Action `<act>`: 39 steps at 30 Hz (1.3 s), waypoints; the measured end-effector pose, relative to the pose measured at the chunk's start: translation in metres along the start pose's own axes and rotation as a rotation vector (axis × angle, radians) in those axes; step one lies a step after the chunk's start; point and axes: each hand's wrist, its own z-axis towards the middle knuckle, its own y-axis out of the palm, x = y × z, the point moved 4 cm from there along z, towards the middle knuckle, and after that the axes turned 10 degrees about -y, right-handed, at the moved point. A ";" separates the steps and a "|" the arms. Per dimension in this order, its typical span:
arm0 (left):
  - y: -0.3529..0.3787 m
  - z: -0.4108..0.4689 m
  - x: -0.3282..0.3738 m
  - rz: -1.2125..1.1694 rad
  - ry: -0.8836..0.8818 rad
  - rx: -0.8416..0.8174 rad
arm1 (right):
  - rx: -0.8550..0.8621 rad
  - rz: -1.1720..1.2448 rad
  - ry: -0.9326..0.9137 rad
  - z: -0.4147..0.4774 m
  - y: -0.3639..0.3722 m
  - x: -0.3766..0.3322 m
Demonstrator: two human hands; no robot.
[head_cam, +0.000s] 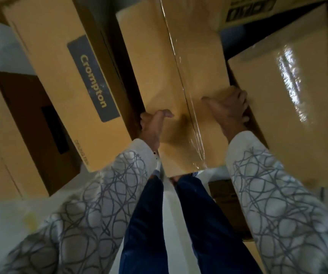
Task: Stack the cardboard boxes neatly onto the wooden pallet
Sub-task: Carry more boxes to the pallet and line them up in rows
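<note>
As left hand clasps box, right hand mirrors.

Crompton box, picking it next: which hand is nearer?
Left. The left hand grips the taped box at its edge nearest the Crompton box; the right hand grips its far edge.

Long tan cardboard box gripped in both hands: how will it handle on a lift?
Likely stiff: the long tan cardboard box shows flat faces, no sag. Probably bulky rather than light, since the left hand and right hand both grip its side edges. Glossy clear tape along its top seam may be slick; bare cardboard should grip better.
</note>
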 end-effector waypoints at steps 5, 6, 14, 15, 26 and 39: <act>-0.030 -0.078 -0.022 -0.017 -0.001 0.094 | 0.080 -0.057 -0.086 -0.056 -0.023 -0.023; -0.036 -0.095 -0.032 -0.022 -0.018 0.106 | 0.083 -0.086 -0.089 -0.068 -0.030 -0.027; -0.100 -0.241 -0.072 0.220 0.049 0.311 | 0.111 -0.202 0.023 -0.213 -0.108 -0.054; -0.108 -0.259 -0.070 0.262 0.088 0.319 | 0.112 -0.184 0.052 -0.230 -0.120 -0.057; -0.203 -0.454 -0.034 0.745 0.906 0.258 | 0.439 0.399 0.393 -0.467 -0.164 -0.062; -0.199 -0.687 -0.163 0.949 1.945 0.208 | 0.480 1.695 0.398 -0.733 -0.099 -0.035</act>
